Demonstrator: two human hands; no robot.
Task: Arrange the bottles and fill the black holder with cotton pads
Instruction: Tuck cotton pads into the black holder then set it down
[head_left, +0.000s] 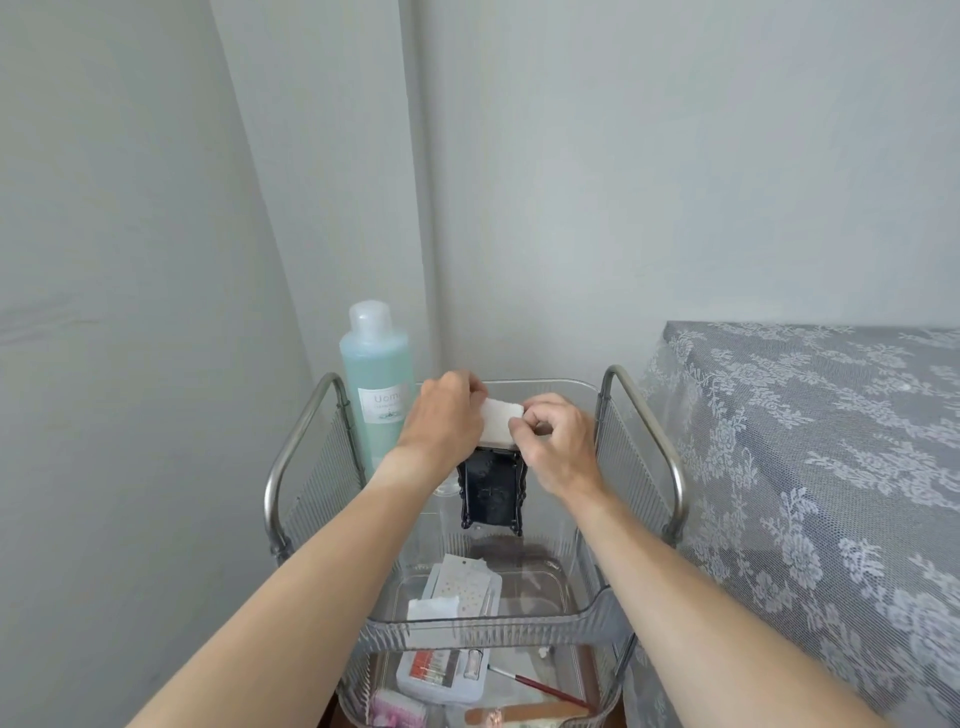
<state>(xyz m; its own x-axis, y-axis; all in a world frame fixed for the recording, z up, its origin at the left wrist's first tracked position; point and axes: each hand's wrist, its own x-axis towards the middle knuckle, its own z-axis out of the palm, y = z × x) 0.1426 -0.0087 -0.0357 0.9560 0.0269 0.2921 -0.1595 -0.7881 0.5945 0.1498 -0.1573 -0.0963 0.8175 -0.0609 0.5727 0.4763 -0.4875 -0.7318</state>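
Left hand (448, 415) and right hand (551, 441) pinch a white stack of cotton pads (500, 422), fingers clamped on its ends, squared just above the ornate black plastic holder (491, 487) for loading; tall blue-green bottle (376, 379) stands left.

The blue-green bottle (375, 374) has a white label reading "Uom" (smaller print illegible).
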